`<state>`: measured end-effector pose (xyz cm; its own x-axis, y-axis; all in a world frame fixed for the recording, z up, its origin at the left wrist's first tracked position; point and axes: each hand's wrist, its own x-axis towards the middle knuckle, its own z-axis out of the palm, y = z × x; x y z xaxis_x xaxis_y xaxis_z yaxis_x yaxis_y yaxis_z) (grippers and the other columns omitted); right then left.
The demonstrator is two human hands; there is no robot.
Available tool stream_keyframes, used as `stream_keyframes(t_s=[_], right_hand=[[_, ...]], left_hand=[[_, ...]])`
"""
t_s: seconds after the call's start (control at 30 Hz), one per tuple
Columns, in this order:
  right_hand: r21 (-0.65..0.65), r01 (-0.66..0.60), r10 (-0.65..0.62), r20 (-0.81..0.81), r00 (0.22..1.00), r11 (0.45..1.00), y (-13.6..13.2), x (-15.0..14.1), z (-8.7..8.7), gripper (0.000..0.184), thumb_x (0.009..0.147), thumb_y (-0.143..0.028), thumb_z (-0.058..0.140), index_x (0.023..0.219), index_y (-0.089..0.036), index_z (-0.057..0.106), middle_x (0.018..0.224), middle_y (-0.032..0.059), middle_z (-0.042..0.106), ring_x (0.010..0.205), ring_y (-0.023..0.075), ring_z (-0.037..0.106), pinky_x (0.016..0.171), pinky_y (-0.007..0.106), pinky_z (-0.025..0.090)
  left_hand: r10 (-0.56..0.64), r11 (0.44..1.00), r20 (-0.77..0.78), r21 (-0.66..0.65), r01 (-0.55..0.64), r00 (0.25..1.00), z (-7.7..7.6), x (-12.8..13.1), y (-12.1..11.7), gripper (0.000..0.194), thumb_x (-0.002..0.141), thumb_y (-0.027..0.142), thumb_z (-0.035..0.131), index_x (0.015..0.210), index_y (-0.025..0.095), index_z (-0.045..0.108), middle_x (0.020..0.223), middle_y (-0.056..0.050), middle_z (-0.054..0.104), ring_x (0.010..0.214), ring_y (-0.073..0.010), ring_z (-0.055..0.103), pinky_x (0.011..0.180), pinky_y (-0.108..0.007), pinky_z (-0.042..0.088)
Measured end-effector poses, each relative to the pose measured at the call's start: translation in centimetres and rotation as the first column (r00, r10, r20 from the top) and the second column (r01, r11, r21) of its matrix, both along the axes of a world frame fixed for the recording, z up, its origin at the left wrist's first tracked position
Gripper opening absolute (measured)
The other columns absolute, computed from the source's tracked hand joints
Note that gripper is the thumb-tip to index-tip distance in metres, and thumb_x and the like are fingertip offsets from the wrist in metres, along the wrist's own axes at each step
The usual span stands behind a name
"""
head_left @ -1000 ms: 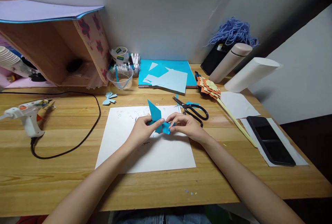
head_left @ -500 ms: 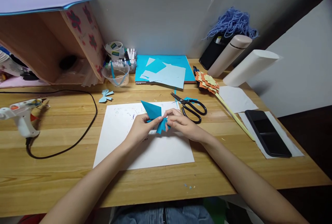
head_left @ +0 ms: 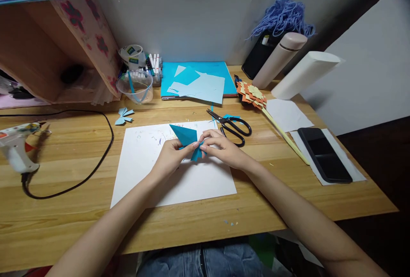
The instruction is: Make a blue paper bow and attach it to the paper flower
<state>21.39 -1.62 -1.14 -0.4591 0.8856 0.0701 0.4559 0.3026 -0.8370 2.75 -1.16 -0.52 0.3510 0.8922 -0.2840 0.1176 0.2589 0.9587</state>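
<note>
A folded piece of blue paper (head_left: 185, 135) is held between both hands above a white sheet (head_left: 134, 183). It has a pointed flap at the upper left and narrower cut strips at the lower right. My left hand (head_left: 171, 154) pinches it near the middle with the thumb on top. The closed fingertips of my right hand (head_left: 222, 151) grip its right side and hide part of it. Just beyond my right hand lie black-handled scissors (head_left: 229, 124), blades pointing away to the left. A light-blue paper bow (head_left: 124, 116) rests behind the sheet on the left.
At the left, a hot glue gun (head_left: 21, 146) trails a black cord (head_left: 105, 153). A plastic cup (head_left: 134, 86), paper offcuts (head_left: 205, 89) on a blue folder (head_left: 218, 69), and a paper flower (head_left: 254, 95) stand behind. A phone (head_left: 323, 155) lies right, near bottles (head_left: 278, 61).
The camera view has shifted slightly, so the table things appear a little further left and up. Both hands keep their hold on the blue paper, with small finger movements at the right.
</note>
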Motion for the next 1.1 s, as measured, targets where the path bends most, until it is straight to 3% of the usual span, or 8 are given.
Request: stream_keyframes(t_s=[0.2,0.33,0.43,0.63,0.83,1.1], right_hand=[[0.076,0.1,-0.101,-0.001,0.995,0.992,-0.2,-0.4,-0.3,0.022,0.087,-0.026,0.055,0.069,-0.023,0.067,0.098,0.004,0.059,0.105,0.0202,0.049,0.097,0.042,0.035],[0.029,0.247,-0.24,-0.157,0.958,0.968,-0.2,-0.7,-0.9,0.008,0.078,-0.027,0.066,0.072,-0.022,0.067,0.091,0.0036,0.062,0.097,0.0193,0.055,0.091,0.039,0.04],[-0.036,0.319,-0.316,-0.285,0.905,0.947,-0.2,-0.8,-1.0,0.01,0.072,-0.028,0.071,0.071,-0.021,0.065,0.085,0.0027,0.064,0.091,0.0187,0.058,0.086,0.037,0.043],[-0.206,0.283,-0.343,-0.38,0.859,0.937,-0.1,-1.0,-1.4,0.014,0.07,-0.03,0.072,0.069,-0.019,0.064,0.083,0.0033,0.062,0.082,0.0164,0.058,0.08,0.035,0.046],[-0.26,0.313,-0.399,-0.413,0.819,0.913,-0.4,-1.4,-1.8,0.017,0.071,-0.031,0.07,0.07,-0.018,0.061,0.078,0.0019,0.06,0.075,0.0139,0.056,0.07,0.029,0.045],[-0.391,0.155,-0.339,-0.463,0.819,0.907,-0.1,-0.9,-1.1,0.017,0.072,-0.034,0.07,0.071,-0.018,0.062,0.076,0.0011,0.063,0.073,0.013,0.058,0.071,0.028,0.045]], left_hand=[[0.057,0.998,-0.062,0.026,-0.055,0.996,0.0,0.2,-0.1,0.028,0.071,0.042,0.068,0.067,0.015,0.07,0.066,-0.004,0.069,0.064,-0.0155,0.06,0.059,-0.024,0.044],[0.114,0.993,-0.072,0.006,-0.114,0.991,0.2,0.3,-0.1,0.027,0.068,0.041,0.069,0.068,0.014,0.071,0.068,-0.005,0.069,0.064,-0.0151,0.059,0.06,-0.025,0.044],[0.13,0.991,-0.063,-0.022,-0.132,0.989,0.2,0.4,-0.2,0.026,0.068,0.04,0.07,0.071,0.014,0.072,0.071,-0.006,0.07,0.067,-0.0162,0.06,0.063,-0.027,0.045],[0.145,0.989,-0.035,-0.027,-0.146,0.989,0.0,0.6,-0.4,0.023,0.069,0.039,0.069,0.074,0.016,0.072,0.079,-0.007,0.072,0.076,-0.0198,0.062,0.063,-0.029,0.048],[0.148,0.988,-0.036,-0.035,-0.15,0.988,0.2,0.7,-0.5,0.019,0.07,0.034,0.07,0.072,0.015,0.072,0.077,-0.007,0.072,0.076,-0.0209,0.064,0.06,-0.029,0.048],[0.075,0.997,0.095,0.016,-0.077,0.993,-0.4,0.3,0.0,0.028,0.067,0.032,0.073,0.091,0.017,0.072,0.099,-0.008,0.072,0.092,-0.0222,0.064,0.082,-0.034,0.048]])
